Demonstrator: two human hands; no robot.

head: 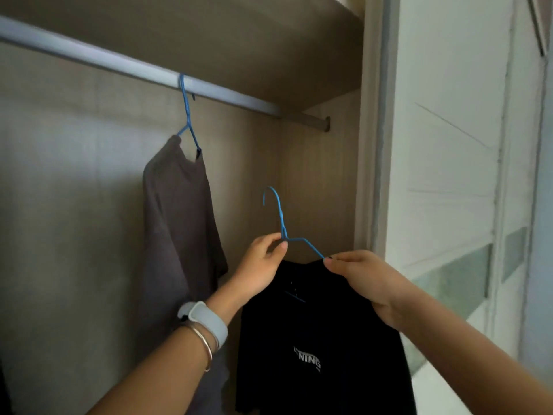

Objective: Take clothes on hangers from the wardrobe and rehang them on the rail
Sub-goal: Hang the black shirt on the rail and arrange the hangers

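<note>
A black T-shirt with white lettering hangs on a blue wire hanger that I hold below the rail, its hook free in the air. My left hand pinches the hanger at the base of its neck. My right hand pinches the hanger's right shoulder together with the shirt collar. A silver rail runs across the top of the wardrobe. On it hangs a second blue hanger carrying a grey garment, to the left of my hands.
The wardrobe's beige right side wall stands just behind the held hanger. A shelf board lies above the rail. The white door frame and a sliding door are on the right. A watch and bangle sit on my left wrist.
</note>
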